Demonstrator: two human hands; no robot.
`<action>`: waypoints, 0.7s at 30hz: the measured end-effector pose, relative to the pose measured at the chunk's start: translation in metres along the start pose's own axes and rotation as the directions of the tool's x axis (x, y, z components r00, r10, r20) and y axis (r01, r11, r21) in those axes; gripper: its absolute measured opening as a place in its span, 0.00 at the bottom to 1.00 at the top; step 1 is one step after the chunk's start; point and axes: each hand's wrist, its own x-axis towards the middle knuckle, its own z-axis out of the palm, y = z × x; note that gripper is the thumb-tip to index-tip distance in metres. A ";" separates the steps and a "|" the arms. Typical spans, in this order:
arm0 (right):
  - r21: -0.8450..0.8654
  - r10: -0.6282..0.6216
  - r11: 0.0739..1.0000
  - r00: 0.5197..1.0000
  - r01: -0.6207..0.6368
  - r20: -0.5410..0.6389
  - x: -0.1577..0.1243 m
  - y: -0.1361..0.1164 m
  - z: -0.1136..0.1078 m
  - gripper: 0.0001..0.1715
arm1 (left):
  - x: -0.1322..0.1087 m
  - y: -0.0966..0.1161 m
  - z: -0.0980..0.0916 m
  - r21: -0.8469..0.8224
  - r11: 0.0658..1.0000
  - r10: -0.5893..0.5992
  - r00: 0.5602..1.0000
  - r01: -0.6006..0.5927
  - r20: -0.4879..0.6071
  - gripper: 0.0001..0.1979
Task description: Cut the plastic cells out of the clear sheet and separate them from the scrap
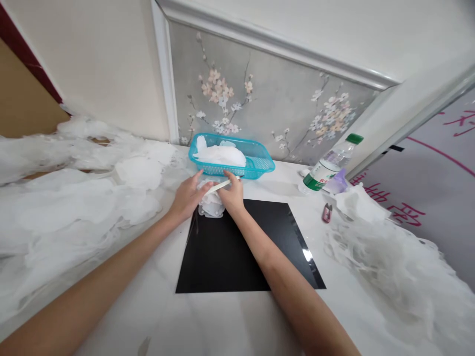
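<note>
My right hand [233, 194] grips a slim, pale stick-like tool [218, 186] that slants up to the right and seems to have a dark tip. My left hand [187, 196] is just left of it, thumb and fingers around the edge of a small bunch of thin white translucent pieces [211, 208]. The bunch lies between both hands, over the top left corner of a black board [226, 257]. Directly behind my fingers stands a blue plastic basket [260, 170] with white sheet-like pieces [222, 155] in it.
A heap of filmy white material [81, 207] covers the left side, and another heap [404, 267] lies at the right. A bottle with a green cap [324, 170], a purple wrapper [337, 182] and small reddish snips [327, 213] are right of the board. A floral wall panel [260, 94] rises behind.
</note>
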 end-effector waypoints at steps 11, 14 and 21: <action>-0.054 -0.022 0.998 0.995 0.017 -0.093 -0.050 0.018 -0.133 0.14 | -0.006 0.010 -0.004 0.416 0.864 0.160 0.938 -0.284 0.308 0.39; 0.075 0.119 0.991 0.978 -0.107 -0.171 -0.064 0.020 -0.172 0.25 | -0.008 0.012 -0.001 0.443 0.779 0.230 0.859 -0.445 0.458 0.41; 0.430 0.277 0.846 0.950 -0.314 0.147 -0.085 0.032 -0.169 0.33 | -0.005 0.013 0.006 0.597 0.751 0.167 0.956 -0.282 0.242 0.29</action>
